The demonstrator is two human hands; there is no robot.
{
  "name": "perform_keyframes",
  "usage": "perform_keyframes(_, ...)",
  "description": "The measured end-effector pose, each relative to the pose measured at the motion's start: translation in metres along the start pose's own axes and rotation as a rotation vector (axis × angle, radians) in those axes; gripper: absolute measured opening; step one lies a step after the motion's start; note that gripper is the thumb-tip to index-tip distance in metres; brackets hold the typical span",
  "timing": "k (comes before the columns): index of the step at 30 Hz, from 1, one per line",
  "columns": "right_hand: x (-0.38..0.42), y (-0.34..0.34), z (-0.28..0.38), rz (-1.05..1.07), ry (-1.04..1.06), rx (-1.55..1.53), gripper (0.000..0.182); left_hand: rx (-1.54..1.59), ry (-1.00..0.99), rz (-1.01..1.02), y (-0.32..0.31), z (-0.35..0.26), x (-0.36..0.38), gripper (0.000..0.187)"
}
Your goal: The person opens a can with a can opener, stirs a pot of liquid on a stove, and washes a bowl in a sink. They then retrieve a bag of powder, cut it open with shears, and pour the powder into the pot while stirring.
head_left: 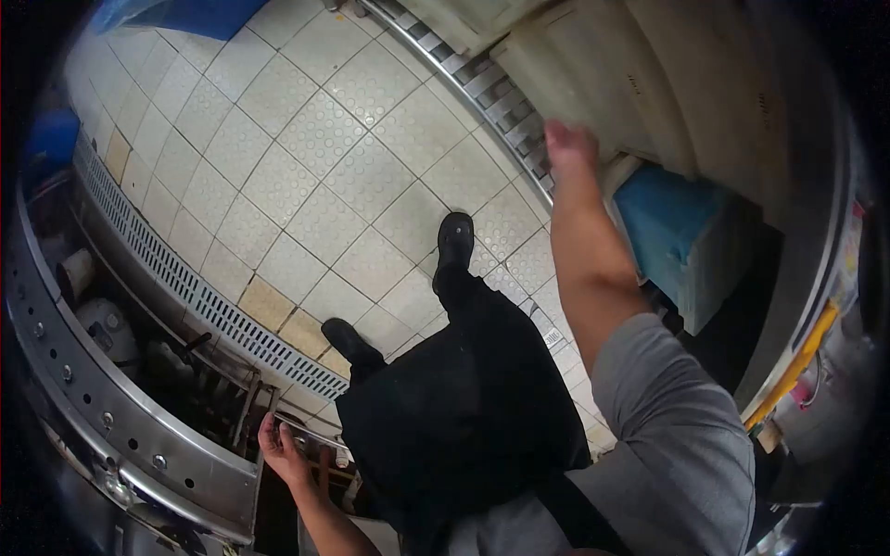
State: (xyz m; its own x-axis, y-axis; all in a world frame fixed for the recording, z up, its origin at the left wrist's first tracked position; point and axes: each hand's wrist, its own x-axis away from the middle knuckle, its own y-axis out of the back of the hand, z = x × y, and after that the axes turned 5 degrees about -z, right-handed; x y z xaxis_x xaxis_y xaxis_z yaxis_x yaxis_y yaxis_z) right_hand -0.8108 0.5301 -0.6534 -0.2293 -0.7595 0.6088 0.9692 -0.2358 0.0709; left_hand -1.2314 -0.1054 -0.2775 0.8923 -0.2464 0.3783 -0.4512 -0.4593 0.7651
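My right hand is reached forward, smeared by motion, so its fingers cannot be made out. It is close to a low slatted metal rack and the large whitish bins along the right. Just beside my right forearm is a blue-topped container. My left hand hangs low at my left side, its fingers loosely bent and apart with nothing seen in them. It is near the steel counter front and the shelf space under it; contact cannot be told.
Pale tiles cover the floor, and a slotted drain grate runs along the left. Blue objects stand at the upper left. A steel edge with a yellow strip is on the right. My shoes are on the tiles.
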Motion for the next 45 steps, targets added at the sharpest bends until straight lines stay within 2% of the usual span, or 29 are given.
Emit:
perform_keyframes(2,0.099,-0.068,0.097,-0.301,-0.311,-0.894,0.041,-0.025,0.049,0.027,-0.005,-0.012,-0.003,0.032)
perform_keyframes(3,0.091,-0.074,0.087,-0.351,-0.299,-0.890,0.033,-0.040,0.088,0.048,-0.008,-0.016,-0.004,0.032)
perform_keyframes(4,0.092,-0.075,0.078,-0.357,-0.298,-0.890,0.033,-0.043,0.087,0.053,-0.011,-0.018,-0.005,0.032)
perform_keyframes(6,0.099,-0.082,0.058,-0.267,-0.152,-0.857,0.030,0.013,0.115,0.039,-0.015,-0.020,-0.008,0.032)
perform_keyframes(7,0.106,-0.081,0.045,-0.275,-0.149,-0.854,0.030,0.011,0.117,0.047,-0.018,-0.017,-0.011,0.032)
perform_keyframes(10,0.149,-0.078,0.005,-0.182,-0.261,-0.858,0.023,0.003,0.107,0.036,-0.024,-0.011,-0.019,0.032)
perform_keyframes(12,0.183,-0.085,-0.021,-0.158,-0.329,-0.878,0.022,-0.112,0.040,0.108,-0.030,-0.020,-0.024,0.032)
perform_keyframes(13,0.200,-0.089,-0.034,-0.147,-0.338,-0.911,0.023,-0.025,0.043,0.124,-0.033,-0.021,-0.026,0.032)
perform_keyframes(17,0.269,-0.112,-0.039,-0.280,-0.412,-0.879,0.022,-0.021,-0.021,0.156,-0.040,-0.044,-0.027,0.033)
perform_keyframes(20,0.287,-0.110,-0.037,-0.232,-0.504,-0.816,0.017,0.060,0.068,0.170,-0.043,-0.038,-0.027,0.033)
perform_keyframes(22,0.297,-0.103,-0.010,-0.016,-0.695,-0.404,0.022,0.092,0.076,0.173,-0.044,-0.014,-0.025,0.034)
perform_keyframes(23,0.295,-0.101,0.008,-0.017,-0.693,-0.397,0.022,0.096,0.082,0.174,-0.045,-0.014,-0.022,0.034)
perform_keyframes(25,0.285,-0.090,0.047,0.194,-0.478,0.263,0.024,0.083,0.214,0.141,-0.049,-0.017,-0.016,0.033)
perform_keyframes(26,0.265,-0.087,0.058,0.088,-0.310,0.397,0.019,0.085,0.221,0.141,-0.051,-0.012,-0.015,0.033)
perform_keyframes(27,0.240,-0.079,0.067,0.065,-0.202,0.413,0.014,0.086,0.201,0.140,-0.053,-0.005,-0.012,0.033)
perform_keyframes(28,0.215,-0.078,0.067,-0.056,-0.043,0.377,0.014,0.087,0.180,0.139,-0.054,0.001,-0.011,0.032)
perform_keyframes(29,0.167,-0.058,0.051,-0.090,0.191,0.644,0.026,0.088,0.190,0.139,-0.056,0.006,-0.009,0.032)
perform_keyframes(31,0.119,-0.056,0.038,-0.426,1.088,1.594,0.041,0.011,0.143,0.163,-0.060,0.015,-0.007,0.029)
perform_keyframes(32,0.098,-0.057,0.040,-0.420,1.090,1.598,0.041,0.011,0.149,0.162,-0.063,0.022,-0.005,0.029)
perform_keyframes(34,0.064,-0.061,0.048,-0.311,0.897,1.549,0.050,0.066,0.220,0.124,-0.065,0.035,0.000,0.028)
perform_keyframes(35,0.052,-0.061,0.053,-0.305,0.893,1.554,0.050,0.062,0.226,0.125,-0.064,0.041,0.002,0.028)
perform_keyframes(37,0.025,-0.060,0.066,-0.162,0.589,1.651,0.057,0.059,0.212,0.124,-0.065,0.044,0.002,0.028)
perform_keyframes(38,0.006,-0.055,0.066,-0.156,0.589,1.654,0.057,0.057,0.217,0.122,-0.067,0.043,0.003,0.028)
perform_keyframes(40,-0.041,-0.035,0.053,0.019,0.784,1.414,0.060,0.045,0.262,0.099,-0.071,0.031,0.003,0.028)
perform_keyframes(41,-0.040,-0.034,0.051,0.023,0.783,1.417,0.060,0.043,0.267,0.099,-0.073,0.032,0.004,0.028)
perform_keyframes(43,-0.022,-0.029,0.050,0.021,0.571,1.223,0.064,0.014,0.287,0.103,-0.077,0.037,0.004,0.028)
perform_keyframes(44,0.002,-0.037,0.054,0.024,0.573,1.223,0.064,0.015,0.289,0.101,-0.079,0.045,0.004,0.028)
perform_keyframes(45,0.043,-0.060,0.066,-0.117,0.608,1.367,0.062,0.061,0.269,0.115,-0.081,0.056,0.005,0.029)
